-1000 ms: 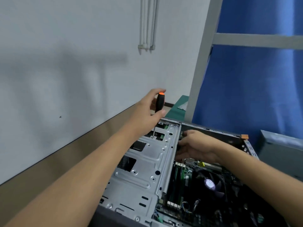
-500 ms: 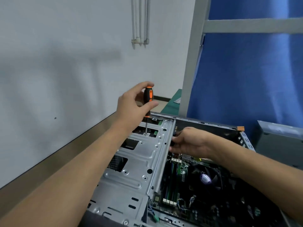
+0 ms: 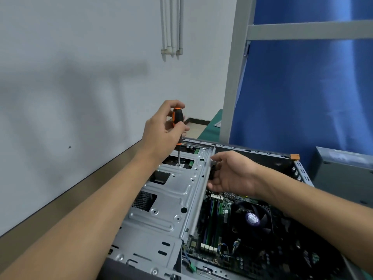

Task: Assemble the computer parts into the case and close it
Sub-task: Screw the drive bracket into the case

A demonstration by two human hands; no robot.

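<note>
left hand fingers clamped on screwdriver | right hand fingers clamped on drive bracket edge

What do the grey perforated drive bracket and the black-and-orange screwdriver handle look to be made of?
The grey perforated drive bracket looks like stamped sheet steel with a dull, galvanised-looking sheen; it has pressed ribs and punched holes. The black-and-orange screwdriver handle is probably moulded plastic, perhaps with a rubbery grip; it looks matte, without glare.
</note>
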